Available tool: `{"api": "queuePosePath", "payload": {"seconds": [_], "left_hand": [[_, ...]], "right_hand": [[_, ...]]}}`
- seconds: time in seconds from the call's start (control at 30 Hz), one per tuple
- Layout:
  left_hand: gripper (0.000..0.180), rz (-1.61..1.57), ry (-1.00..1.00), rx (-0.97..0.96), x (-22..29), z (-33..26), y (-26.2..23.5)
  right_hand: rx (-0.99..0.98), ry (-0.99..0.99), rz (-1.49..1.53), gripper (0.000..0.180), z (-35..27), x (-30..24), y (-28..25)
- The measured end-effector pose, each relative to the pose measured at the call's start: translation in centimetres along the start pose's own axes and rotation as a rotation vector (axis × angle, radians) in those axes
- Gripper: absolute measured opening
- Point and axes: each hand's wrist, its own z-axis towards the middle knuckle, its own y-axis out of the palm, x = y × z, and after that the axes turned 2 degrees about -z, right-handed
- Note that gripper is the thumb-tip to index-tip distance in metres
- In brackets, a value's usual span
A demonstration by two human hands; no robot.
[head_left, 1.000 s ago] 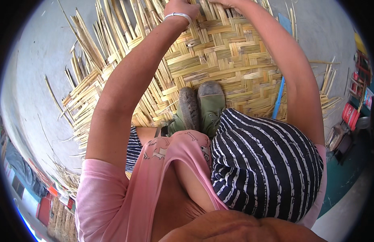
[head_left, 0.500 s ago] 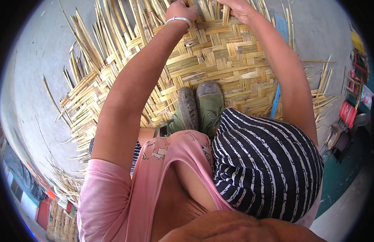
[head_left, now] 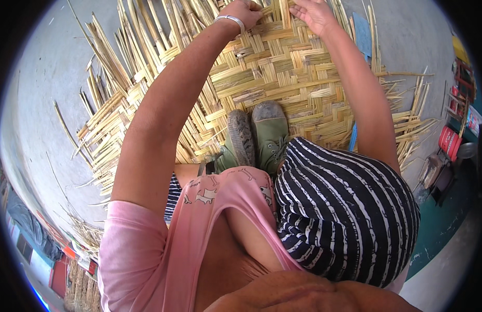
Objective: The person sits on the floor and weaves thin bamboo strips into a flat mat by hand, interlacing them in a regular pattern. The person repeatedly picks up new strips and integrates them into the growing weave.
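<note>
A woven mat of split yellow cane strips lies on the floor, with loose strip ends fanning out from its far and side edges. At its far part, my left hand, wearing a silver bangle, is closed with fingers curled at the cane strips; its fingertips are partly hidden. A little to the right, my right hand has its fingers apart over the weave, beside a strip that stands out. My green shoes rest on the near part of the mat.
Long unwoven cane ends spread out on the left, over the grey floor. A blue flat piece lies by the right edge. Farther right stand a red container and other items. Striped cloth covers my bent right knee.
My right hand has come back slightly toward me, and its fingers have spread beside the strip. My left hand has shifted a little right and stays closed at the strips.
</note>
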Motion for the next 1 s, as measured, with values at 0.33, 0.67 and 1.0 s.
{"api": "queuePosePath", "payload": {"seconds": [0.33,0.67,1.0], "left_hand": [[0.036,0.808,0.712,0.554,-5.1,-5.0,2.9],[0.030,1.120,0.636,0.233,-3.7,-5.8,2.0],[0.035,0.554,0.601,0.218,1.5,1.7,8.1]], "right_hand": [[0.396,-0.432,-0.675,0.023,-0.1,5.6,-0.6],[0.414,-0.399,-0.696,0.024,-3.1,5.7,-0.5],[0.206,-0.088,0.394,0.029,-2.5,2.7,-5.8]]}}
